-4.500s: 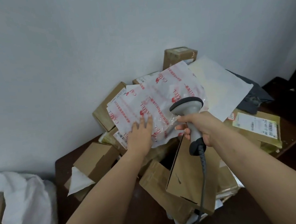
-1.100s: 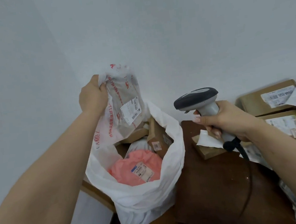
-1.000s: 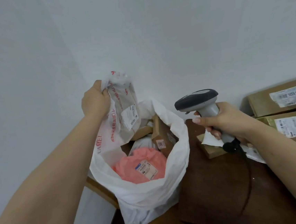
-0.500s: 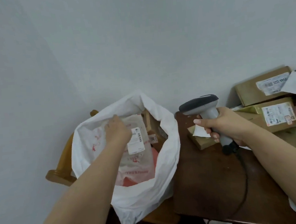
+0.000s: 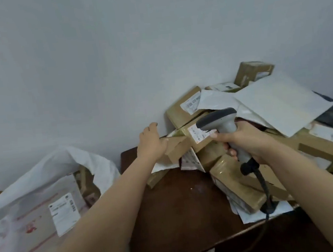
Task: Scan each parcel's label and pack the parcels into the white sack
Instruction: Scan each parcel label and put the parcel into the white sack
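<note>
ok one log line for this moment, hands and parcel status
left hand: touches small cardboard box | right hand: grips scanner | printed bag: in white sack

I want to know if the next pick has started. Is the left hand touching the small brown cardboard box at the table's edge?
Touching. The head view shows the left hand resting on the small brown cardboard box, with no gap.
</note>
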`<act>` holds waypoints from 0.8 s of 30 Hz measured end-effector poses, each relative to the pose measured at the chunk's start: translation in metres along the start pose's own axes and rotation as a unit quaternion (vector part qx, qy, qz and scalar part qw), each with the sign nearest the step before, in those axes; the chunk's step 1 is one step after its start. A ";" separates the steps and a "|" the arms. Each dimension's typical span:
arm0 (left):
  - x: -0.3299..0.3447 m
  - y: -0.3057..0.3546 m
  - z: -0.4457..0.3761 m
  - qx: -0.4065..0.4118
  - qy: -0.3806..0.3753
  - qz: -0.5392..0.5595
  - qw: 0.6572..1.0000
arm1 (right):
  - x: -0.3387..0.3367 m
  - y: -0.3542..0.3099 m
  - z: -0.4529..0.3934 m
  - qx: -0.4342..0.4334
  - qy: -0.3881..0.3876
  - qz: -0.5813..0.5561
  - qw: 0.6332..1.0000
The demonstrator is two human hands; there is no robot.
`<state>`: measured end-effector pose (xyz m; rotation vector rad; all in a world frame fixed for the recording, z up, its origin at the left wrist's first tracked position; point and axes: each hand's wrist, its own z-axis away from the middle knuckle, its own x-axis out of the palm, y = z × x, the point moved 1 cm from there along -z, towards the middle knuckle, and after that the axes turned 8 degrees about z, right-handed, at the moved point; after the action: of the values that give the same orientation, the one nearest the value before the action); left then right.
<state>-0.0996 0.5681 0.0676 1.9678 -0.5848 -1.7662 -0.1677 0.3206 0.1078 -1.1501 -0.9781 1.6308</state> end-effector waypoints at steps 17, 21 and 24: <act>0.207 0.230 -0.022 0.143 -0.209 -0.015 0.967 | -0.228 0.107 0.000 0.109 0.210 -0.108 0.965; 0.228 0.245 -0.047 0.175 -0.192 -0.063 0.964 | -0.248 0.125 -0.013 0.120 0.211 -0.141 0.960; 0.240 0.244 -0.068 0.236 -0.204 -0.229 0.922 | -0.261 0.134 -0.021 0.129 0.206 -0.142 0.960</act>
<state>-0.0145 0.2328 0.0189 2.1833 -0.7926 -2.5643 -0.1309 0.0358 0.0452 -1.0568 -0.6068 1.1850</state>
